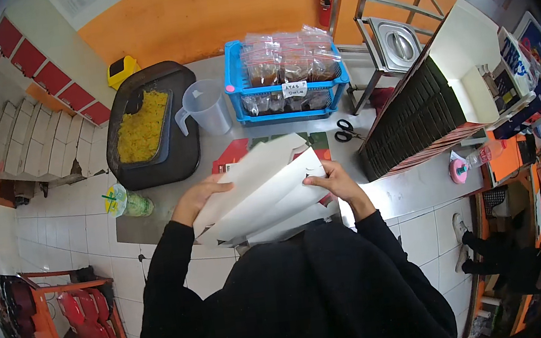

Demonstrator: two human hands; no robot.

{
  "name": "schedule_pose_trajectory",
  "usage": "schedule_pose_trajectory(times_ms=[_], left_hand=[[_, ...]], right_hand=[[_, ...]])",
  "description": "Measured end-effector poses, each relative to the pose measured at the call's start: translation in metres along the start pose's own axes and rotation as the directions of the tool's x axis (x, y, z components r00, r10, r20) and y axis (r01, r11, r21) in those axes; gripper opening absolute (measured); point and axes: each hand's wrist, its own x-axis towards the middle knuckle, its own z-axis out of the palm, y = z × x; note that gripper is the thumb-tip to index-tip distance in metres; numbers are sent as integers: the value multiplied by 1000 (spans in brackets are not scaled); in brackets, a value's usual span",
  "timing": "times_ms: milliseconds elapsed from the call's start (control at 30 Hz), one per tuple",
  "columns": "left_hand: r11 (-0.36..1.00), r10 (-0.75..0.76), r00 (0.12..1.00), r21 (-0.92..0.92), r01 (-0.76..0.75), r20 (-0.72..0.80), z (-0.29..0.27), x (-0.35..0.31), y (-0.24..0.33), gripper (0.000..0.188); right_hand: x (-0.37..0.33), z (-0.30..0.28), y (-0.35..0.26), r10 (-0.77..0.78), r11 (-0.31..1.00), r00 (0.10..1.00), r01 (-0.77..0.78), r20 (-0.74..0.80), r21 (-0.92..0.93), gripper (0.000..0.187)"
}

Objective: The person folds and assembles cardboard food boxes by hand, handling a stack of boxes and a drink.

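A white cardboard box sheet (255, 208), creased and partly folded, is in front of my body over the near edge of the steel table. My left hand (201, 199) grips its left side, thumb lying on top. On the right, my right hand (340, 184) pinches the upper right edge between thumb and fingers. Behind the sheet, a red and green printed piece (234, 151) is partly hidden. A tall stack of dark nested cardboard boxes (406, 122) leans at the right, with a white open box (468, 43) on its far end.
Black scissors (345, 133) lie near the stack. A blue crate (288, 117) holds bagged brown sauce. Left of it stand a clear measuring jug (209, 112) and a container of yellow rice (144, 127) on a black tray (173, 79). A green drink cup (129, 204) stands at the left edge.
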Motion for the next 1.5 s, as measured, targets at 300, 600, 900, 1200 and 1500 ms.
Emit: schedule_pose_trajectory(times_ms=[300, 600, 900, 1200, 1500], left_hand=[[869, 486, 866, -35, -493, -117, -34, -49, 50, 56], [939, 307, 809, 21, -343, -501, 8, -44, -28, 51], [958, 286, 765, 198, -209, -578, -8, -25, -125, 52], [917, 395, 756, 180, -355, -522, 14, 11, -116, 66], [786, 520, -665, 606, 125, -537, -66, -38, -114, 103]], right_hand=[[16, -24, 57, -76, 981, 959, 121, -274, 150, 59], [-6, 10, 56, 124, 988, 904, -76, -409, 131, 61], [-3, 4, 65, 493, 869, 778, -461, -388, 181, 51], [17, 21, 56, 59, 428, 822, -534, -567, -729, 40], [-27, -31, 69, -93, 516, 797, -473, -596, -714, 64]])
